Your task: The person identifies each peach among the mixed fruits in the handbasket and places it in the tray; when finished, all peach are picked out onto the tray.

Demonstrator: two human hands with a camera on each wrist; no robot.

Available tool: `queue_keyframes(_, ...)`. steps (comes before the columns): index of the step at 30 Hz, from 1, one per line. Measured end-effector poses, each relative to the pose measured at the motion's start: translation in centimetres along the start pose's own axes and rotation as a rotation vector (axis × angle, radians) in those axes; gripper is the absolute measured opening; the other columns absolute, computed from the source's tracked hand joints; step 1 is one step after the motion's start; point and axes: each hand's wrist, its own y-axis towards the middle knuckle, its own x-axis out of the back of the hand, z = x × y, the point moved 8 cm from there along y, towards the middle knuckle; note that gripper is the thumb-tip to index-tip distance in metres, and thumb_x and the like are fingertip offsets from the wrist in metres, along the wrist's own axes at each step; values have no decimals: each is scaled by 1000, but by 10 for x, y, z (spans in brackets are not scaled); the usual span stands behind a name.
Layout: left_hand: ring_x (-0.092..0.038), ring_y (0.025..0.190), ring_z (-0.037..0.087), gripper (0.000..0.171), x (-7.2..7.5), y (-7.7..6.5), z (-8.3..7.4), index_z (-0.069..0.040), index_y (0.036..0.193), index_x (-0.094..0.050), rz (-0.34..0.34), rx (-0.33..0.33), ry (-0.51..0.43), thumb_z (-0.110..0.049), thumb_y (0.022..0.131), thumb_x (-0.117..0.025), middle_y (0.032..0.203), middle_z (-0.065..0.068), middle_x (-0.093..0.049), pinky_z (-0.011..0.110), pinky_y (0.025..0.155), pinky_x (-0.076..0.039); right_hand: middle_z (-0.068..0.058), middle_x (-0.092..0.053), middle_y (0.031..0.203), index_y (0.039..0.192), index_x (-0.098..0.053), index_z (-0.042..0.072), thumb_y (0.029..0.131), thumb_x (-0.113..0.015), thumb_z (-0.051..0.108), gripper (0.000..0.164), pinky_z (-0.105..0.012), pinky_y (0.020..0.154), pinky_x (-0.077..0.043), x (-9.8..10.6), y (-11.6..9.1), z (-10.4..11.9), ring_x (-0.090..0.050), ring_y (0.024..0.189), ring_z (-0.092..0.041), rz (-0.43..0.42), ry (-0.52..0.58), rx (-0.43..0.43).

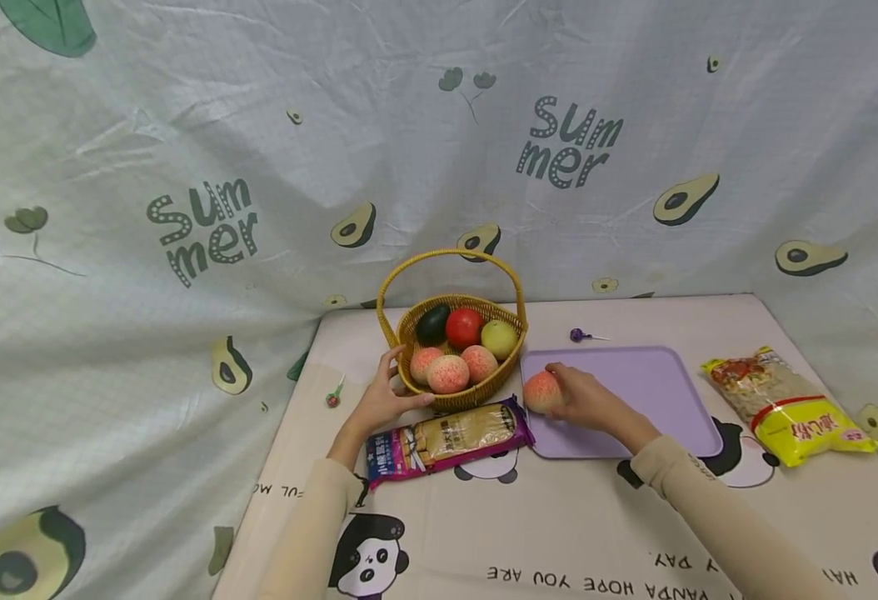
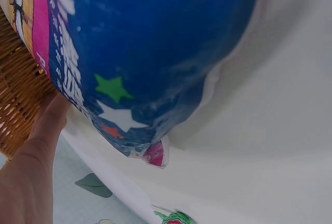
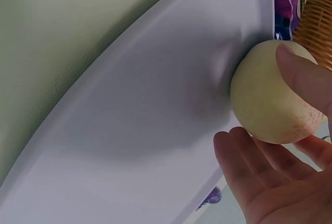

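A yellow wicker basket (image 1: 476, 397) with a tall handle holds several fruits: three peaches (image 1: 448, 374), a red fruit (image 1: 465, 327), a yellow-green fruit (image 1: 499, 339) and a dark green one (image 1: 433, 325). My left hand (image 1: 381, 403) grips the basket's left side, fingers near the rim and thumb at the front. In the left wrist view, part of this hand (image 2: 32, 167) lies against the wicker. My right hand (image 1: 591, 402) holds another peach (image 1: 541, 392) over the left edge of the lilac tray (image 1: 626, 375). In the right wrist view, its thumb presses the peach (image 3: 264, 94) from one side, fingers opposite.
A long purple-and-blue snack packet (image 1: 450, 440) lies in front of the basket. At the right is a yellow food bag (image 1: 795, 407). One lollipop (image 1: 334, 395) lies left of the basket, and a purple lollipop (image 1: 578, 335) behind the tray. A printed curtain (image 1: 409, 125) hangs behind the table.
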Motion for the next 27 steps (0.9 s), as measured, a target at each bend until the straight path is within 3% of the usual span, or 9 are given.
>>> queue_keyframes(9,-55,135,53,106,0,0,-1,-22,166,-11,-3,-6,7,-23,89,-85,168,28,-20,58,110,-50,-35,-60,136,145,-46,-12,82,-86,12,78,-62,109,-48,2,0,2,-60,125,-50,-1,-6,-2)
queue_keyframes(17,-52,137,55,106,0,0,-1,-22,166,-10,1,-12,-13,-19,90,-84,169,30,-17,60,110,-50,-37,-51,144,152,-42,-4,81,-90,22,89,-65,108,-48,16,1,14,-55,130,-52,37,-18,-54)
queue_keyframes(21,-51,138,55,106,1,-1,-1,-22,166,-9,1,-6,-12,-19,90,-84,169,30,-16,61,111,-49,-37,-47,147,152,-43,-3,83,-88,23,87,-65,109,-48,31,10,34,-53,133,-52,29,-53,-7)
queue_keyframes(27,-52,138,53,105,1,0,-1,-24,165,-12,-1,-6,5,-24,89,-85,169,28,-18,59,111,-49,-30,-49,151,152,-48,2,89,-85,24,76,-61,113,-46,44,37,92,-51,138,-47,73,-94,103)
